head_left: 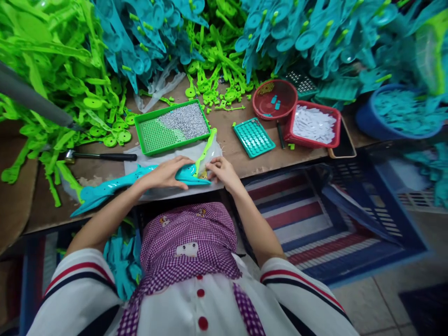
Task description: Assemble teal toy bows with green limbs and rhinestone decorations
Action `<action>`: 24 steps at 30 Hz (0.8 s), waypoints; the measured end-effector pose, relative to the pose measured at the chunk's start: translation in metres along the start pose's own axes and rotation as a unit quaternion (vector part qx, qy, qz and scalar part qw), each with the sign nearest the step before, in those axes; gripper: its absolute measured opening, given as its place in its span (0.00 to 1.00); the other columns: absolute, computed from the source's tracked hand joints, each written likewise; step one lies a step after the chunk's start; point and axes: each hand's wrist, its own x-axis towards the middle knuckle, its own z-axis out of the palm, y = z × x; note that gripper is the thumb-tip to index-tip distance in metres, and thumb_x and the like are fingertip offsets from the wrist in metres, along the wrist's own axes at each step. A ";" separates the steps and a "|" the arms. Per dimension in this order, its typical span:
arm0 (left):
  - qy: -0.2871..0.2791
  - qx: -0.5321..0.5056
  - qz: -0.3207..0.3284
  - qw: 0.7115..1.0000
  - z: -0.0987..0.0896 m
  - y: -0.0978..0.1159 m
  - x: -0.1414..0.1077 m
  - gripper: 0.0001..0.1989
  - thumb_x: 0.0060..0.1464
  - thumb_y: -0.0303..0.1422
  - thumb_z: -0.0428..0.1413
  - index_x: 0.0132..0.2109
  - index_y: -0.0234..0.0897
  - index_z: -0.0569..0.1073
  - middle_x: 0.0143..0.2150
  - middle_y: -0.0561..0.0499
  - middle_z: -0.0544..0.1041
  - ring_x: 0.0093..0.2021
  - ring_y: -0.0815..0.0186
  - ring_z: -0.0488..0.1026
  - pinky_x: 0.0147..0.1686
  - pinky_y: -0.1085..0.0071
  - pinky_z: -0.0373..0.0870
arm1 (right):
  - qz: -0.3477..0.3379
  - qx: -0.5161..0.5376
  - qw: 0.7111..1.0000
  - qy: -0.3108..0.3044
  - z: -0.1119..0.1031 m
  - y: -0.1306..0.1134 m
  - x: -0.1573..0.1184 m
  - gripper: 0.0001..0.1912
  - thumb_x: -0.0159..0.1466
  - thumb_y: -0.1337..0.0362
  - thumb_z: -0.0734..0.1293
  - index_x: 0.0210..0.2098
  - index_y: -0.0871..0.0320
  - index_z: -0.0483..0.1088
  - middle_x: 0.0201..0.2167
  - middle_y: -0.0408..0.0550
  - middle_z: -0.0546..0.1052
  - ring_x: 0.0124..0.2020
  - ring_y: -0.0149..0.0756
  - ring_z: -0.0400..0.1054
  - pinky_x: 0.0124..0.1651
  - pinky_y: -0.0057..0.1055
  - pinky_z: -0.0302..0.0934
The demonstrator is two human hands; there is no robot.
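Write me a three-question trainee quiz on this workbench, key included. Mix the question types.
1. True or false: the left hand lies over the long blue plastic piece.

2. What fills the red rectangular tub?
A) green strips
B) white pieces
C) hammers

3. Fill in: from the person's side, the black-handled hammer lies to the ____ of the green tray that holds silver-coloured bits.

Key: 1. True. 2. B. 3. Left.

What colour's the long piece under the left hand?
The long piece is turquoise blue; see the head view.
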 end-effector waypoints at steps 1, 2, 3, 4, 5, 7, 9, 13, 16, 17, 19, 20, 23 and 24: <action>-0.001 -0.017 0.008 1.000 -0.001 -0.002 0.001 0.40 0.47 0.52 0.64 0.64 0.43 0.63 0.63 0.41 0.68 0.62 0.50 0.66 0.60 0.53 0.64 | 0.014 0.036 0.999 -0.005 0.001 0.001 -0.001 0.16 0.60 0.57 0.70 0.38 0.55 0.59 0.27 0.41 0.77 0.20 0.28 0.71 0.18 0.21 0.58; -0.002 -0.033 0.014 0.999 -0.002 -0.004 0.002 0.40 0.47 0.52 0.64 0.64 0.43 0.63 0.63 0.41 0.68 0.62 0.50 0.66 0.59 0.54 0.64 | 0.026 0.062 0.998 -0.009 0.003 0.002 -0.001 0.17 0.59 0.58 0.70 0.37 0.55 0.58 0.27 0.40 0.77 0.21 0.28 0.72 0.18 0.20 0.59; -0.004 -0.051 0.015 0.999 -0.004 -0.007 0.004 0.40 0.48 0.53 0.63 0.64 0.43 0.62 0.63 0.41 0.68 0.62 0.51 0.66 0.59 0.54 0.64 | 0.034 0.080 0.996 -0.012 0.005 0.003 -0.002 0.18 0.58 0.58 0.71 0.37 0.55 0.57 0.26 0.39 0.76 0.22 0.29 0.73 0.18 0.20 0.61; -0.007 -0.068 0.009 0.998 -0.006 -0.009 0.005 0.40 0.50 0.53 0.61 0.65 0.41 0.61 0.62 0.40 0.69 0.60 0.52 0.68 0.57 0.56 0.65 | 0.039 0.091 0.995 -0.014 0.007 0.003 -0.003 0.20 0.56 0.58 0.72 0.37 0.54 0.57 0.25 0.38 0.76 0.22 0.29 0.73 0.19 0.21 0.62; -0.012 -0.082 -0.004 0.997 -0.009 -0.011 0.007 0.38 0.54 0.53 0.58 0.65 0.40 0.60 0.61 0.39 0.70 0.58 0.54 0.70 0.55 0.57 0.67 | 0.038 0.100 0.994 -0.013 0.009 0.003 -0.004 0.21 0.55 0.58 0.73 0.36 0.54 0.57 0.23 0.36 0.75 0.23 0.30 0.73 0.20 0.21 0.64; -0.034 -0.086 -0.044 0.995 -0.016 -0.013 0.012 0.34 0.58 0.52 0.52 0.64 0.36 0.62 0.57 0.39 0.73 0.52 0.57 0.73 0.50 0.61 0.68 | 0.021 0.123 0.992 -0.006 0.012 0.004 -0.007 0.24 0.51 0.57 0.75 0.36 0.54 0.57 0.23 0.34 0.74 0.23 0.30 0.74 0.23 0.23 0.67; -0.089 -0.062 -0.088 0.990 -0.024 -0.011 0.019 0.31 0.59 0.53 0.50 0.58 0.35 0.68 0.52 0.41 0.77 0.48 0.58 0.74 0.47 0.64 0.68 | -0.001 0.150 0.989 0.007 0.016 0.006 -0.011 0.27 0.48 0.55 0.76 0.37 0.54 0.58 0.24 0.33 0.74 0.24 0.29 0.74 0.26 0.25 0.70; -0.232 -0.082 -0.146 0.958 -0.038 -0.003 0.031 0.32 0.55 0.56 0.49 0.50 0.32 0.73 0.48 0.42 0.78 0.45 0.59 0.72 0.42 0.68 0.65 | -0.030 0.197 0.979 0.031 0.023 0.009 -0.021 0.29 0.44 0.52 0.77 0.37 0.54 0.60 0.24 0.32 0.73 0.25 0.28 0.73 0.30 0.28 0.73; -0.286 -0.171 -0.164 0.929 -0.041 -0.001 0.036 0.33 0.50 0.56 0.54 0.50 0.32 0.73 0.48 0.44 0.78 0.45 0.59 0.71 0.41 0.69 0.64 | -0.045 0.219 0.974 0.028 0.025 0.010 -0.022 0.30 0.44 0.52 0.78 0.38 0.53 0.61 0.25 0.33 0.73 0.26 0.28 0.73 0.33 0.29 0.73; -0.290 -0.195 -0.167 0.922 -0.040 -0.002 0.036 0.32 0.48 0.56 0.56 0.49 0.33 0.74 0.47 0.45 0.78 0.44 0.59 0.71 0.40 0.69 0.63 | -0.043 0.222 0.974 0.019 0.024 0.010 -0.021 0.29 0.44 0.52 0.78 0.38 0.53 0.62 0.25 0.33 0.73 0.26 0.29 0.73 0.33 0.29 0.74; -0.279 -0.226 -0.171 0.917 -0.037 -0.003 0.035 0.31 0.43 0.56 0.60 0.44 0.34 0.75 0.41 0.47 0.77 0.40 0.61 0.70 0.38 0.69 0.62 | -0.030 0.216 0.976 -0.020 0.020 0.009 -0.020 0.28 0.45 0.52 0.78 0.38 0.54 0.63 0.25 0.34 0.73 0.26 0.29 0.73 0.33 0.31 0.74; -0.271 -0.236 -0.173 0.917 -0.035 -0.003 0.035 0.29 0.41 0.55 0.61 0.41 0.34 0.75 0.38 0.48 0.76 0.38 0.62 0.69 0.36 0.69 0.61 | -0.025 0.208 0.977 -0.041 0.018 0.009 -0.019 0.27 0.46 0.52 0.78 0.38 0.54 0.64 0.26 0.35 0.74 0.27 0.30 0.73 0.34 0.31 0.74; -0.249 -0.268 -0.174 0.914 -0.032 -0.003 0.032 0.27 0.39 0.55 0.63 0.35 0.34 0.73 0.31 0.51 0.72 0.32 0.65 0.65 0.32 0.70 0.58 | -0.038 0.191 0.978 -0.070 0.015 0.007 -0.020 0.25 0.48 0.51 0.77 0.38 0.55 0.67 0.28 0.39 0.75 0.28 0.31 0.74 0.36 0.32 0.74; -0.241 -0.276 -0.171 0.915 -0.031 -0.002 0.031 0.27 0.39 0.54 0.64 0.35 0.34 0.73 0.30 0.52 0.71 0.32 0.66 0.65 0.31 0.70 0.57 | -0.045 0.189 0.979 -0.063 0.015 0.007 -0.021 0.25 0.48 0.51 0.77 0.38 0.55 0.67 0.28 0.39 0.75 0.29 0.31 0.74 0.36 0.32 0.74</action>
